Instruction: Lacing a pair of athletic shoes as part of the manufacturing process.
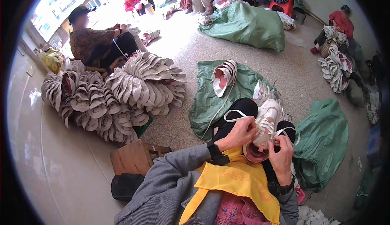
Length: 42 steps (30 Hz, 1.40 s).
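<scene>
A white and pink shoe upper (pixel 269 112) rests across my knees, its pink-lined opening toward me. My left hand (pixel 239 133) is closed at its left eyelet edge, pinching the white shoelace (pixel 232 111), which loops out to the left. At the right edge of the opening, my right hand (pixel 282 157) pinches the same lace between thumb and fingers, and another loop curves out beyond them. The exact lace ends are too small to make out. Just past my knees, a small nested stack of white uppers (pixel 224 78) lies on a flat green sack (pixel 202 97).
Large piles of nested uppers (pixel 146 83) sit at the left, beside a seated person (pixel 95 38). A wooden stool (pixel 132 158) stands by my left elbow. Another green sack (pixel 325 135) lies right; a full one (pixel 248 26) lies farther off. Other people sit along the far side.
</scene>
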### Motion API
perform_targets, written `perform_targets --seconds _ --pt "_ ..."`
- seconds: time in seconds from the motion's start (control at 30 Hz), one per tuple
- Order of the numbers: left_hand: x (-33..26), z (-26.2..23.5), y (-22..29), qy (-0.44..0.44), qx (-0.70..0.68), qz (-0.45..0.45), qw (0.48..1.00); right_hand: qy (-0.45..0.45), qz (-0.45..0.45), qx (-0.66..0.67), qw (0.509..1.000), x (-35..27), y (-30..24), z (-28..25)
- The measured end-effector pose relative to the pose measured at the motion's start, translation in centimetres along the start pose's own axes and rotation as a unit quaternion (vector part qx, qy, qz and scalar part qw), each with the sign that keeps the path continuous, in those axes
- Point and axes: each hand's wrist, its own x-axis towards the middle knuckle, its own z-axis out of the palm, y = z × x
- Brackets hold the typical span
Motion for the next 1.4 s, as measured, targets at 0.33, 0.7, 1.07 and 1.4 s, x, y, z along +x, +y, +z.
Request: perform_targets --seconds 0.33,0.7,1.07,1.4 --pt "-0.2 0.3 0.0 0.017 -0.017 0.007 1.0 -0.005 -0.028 -0.053 0.998 0.6 1.0 0.3" --pt "-0.2 0.6 -0.5 0.026 -0.007 0.032 0.999 -0.01 -0.048 -0.078 0.996 0.3 1.5 0.5" --pt "-0.2 0.5 -0.4 0.028 -0.002 0.028 0.999 -0.052 -0.035 -0.104 0.993 0.2 0.5 0.2" --pt "-0.1 0.3 -0.5 0.033 0.0 0.038 0.999 -0.024 -0.078 -0.109 0.991 0.4 -0.4 0.5"
